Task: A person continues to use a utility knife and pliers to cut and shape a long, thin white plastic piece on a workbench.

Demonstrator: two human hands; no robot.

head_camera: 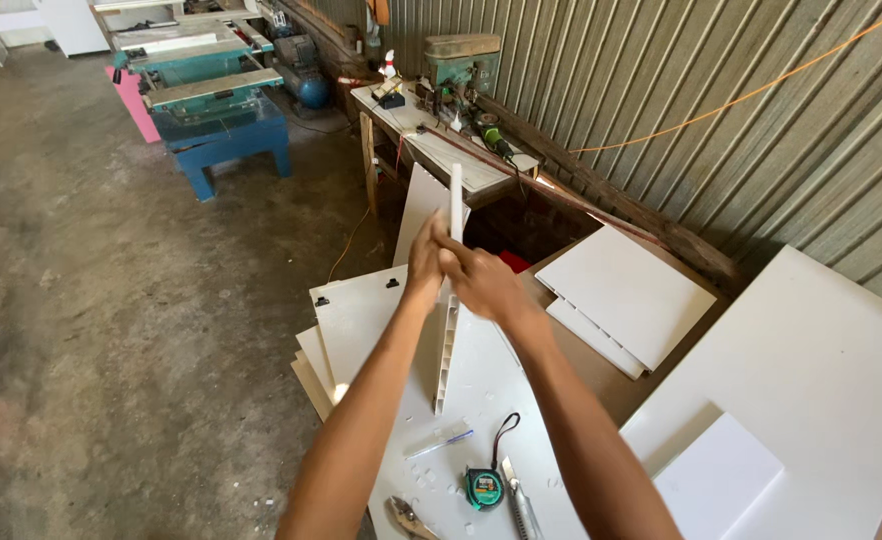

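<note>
Strip: a long narrow white hollow-core panel strip (448, 340) stands on edge, nearly upright, its open cells showing along the lower half; the top end rises above the hands and the bottom end sits over the white sheet.
Left hand: the left hand (424, 262) is closed around the strip from the 9 o'clock side, fingers wrapped at its upper part.
Right hand: the right hand (483, 283) is closed on the strip from the 3 o'clock side, touching the left hand.
White sheet: a large white sheet (481, 385) lies flat on the tabletop under the strip, with small white chips scattered on it.
Tape measure: a green and black tape measure (484, 488) lies on the sheet at 6 o'clock from the strip's foot.
Knife: a utility knife (521, 505) lies just beside the tape measure, at its 4 o'clock.
Pen: a clear pen (439, 443) lies at 12 o'clock from the tape measure.
Pliers: pliers (408, 518) lie at the sheet's lower edge.
Stacked panels: white panels (626, 295) lie at 3 o'clock from the hands.
Far bench: a blue table saw (219, 110) stands on the floor at 11 o'clock.
</note>
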